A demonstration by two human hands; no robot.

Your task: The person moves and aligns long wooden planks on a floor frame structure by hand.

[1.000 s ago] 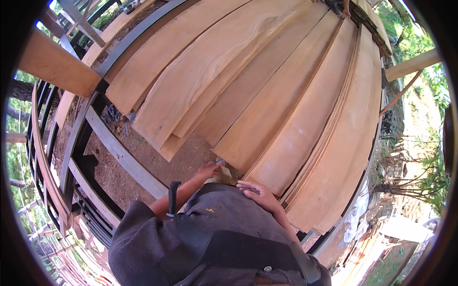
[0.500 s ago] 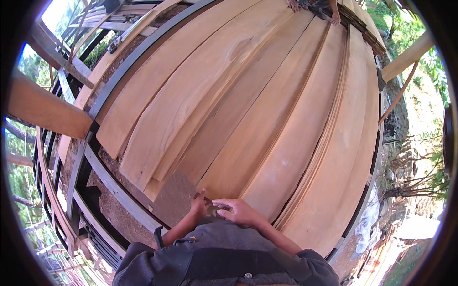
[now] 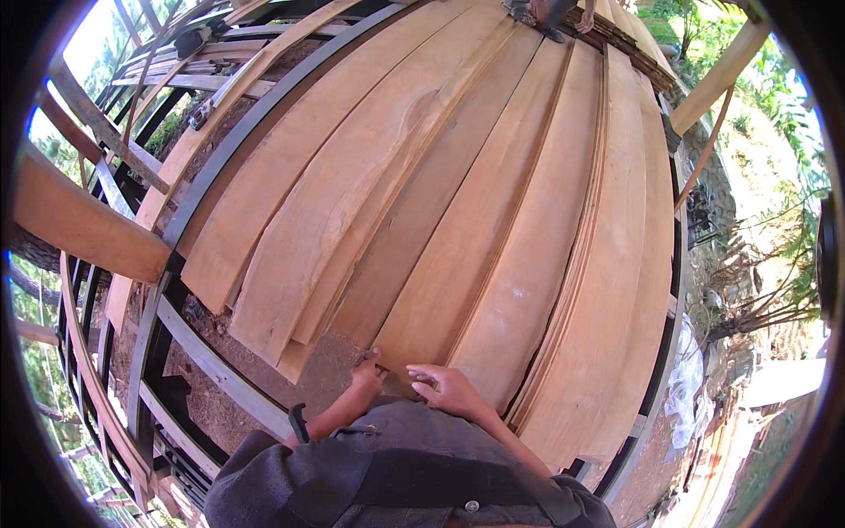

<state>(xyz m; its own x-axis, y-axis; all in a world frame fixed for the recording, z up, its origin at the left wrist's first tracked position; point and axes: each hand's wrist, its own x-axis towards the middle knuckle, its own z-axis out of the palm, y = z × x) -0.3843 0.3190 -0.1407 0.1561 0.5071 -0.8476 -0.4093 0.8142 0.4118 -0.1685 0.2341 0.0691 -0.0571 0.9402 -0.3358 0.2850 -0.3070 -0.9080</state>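
Observation:
Long, flat wooden boards lie side by side in front of me, some overlapping. My left hand point(image 3: 366, 380) is at the near left corner of a middle board point(image 3: 466, 255), its fingers closed at the corner. My right hand point(image 3: 446, 389) rests beside it at the same near end, its fingers bent but apart, with nothing seen in them. To the left, a stack of boards point(image 3: 308, 255) has uneven near ends. Another stack with layered edges point(image 3: 607, 290) lies to the right.
At the far end a person's hand point(image 3: 587, 19) hangs by the boards. A dark metal rail point(image 3: 238, 136) runs along the left, near a thick wooden post point(image 3: 88, 224). Crumpled clear plastic point(image 3: 687, 387) lies at the right. Brown ground point(image 3: 330, 365) shows at the near left.
The view has shifted, and the boards' far ends sit further left in it. My right hand has moved slightly away from my left, which stays at the board's corner.

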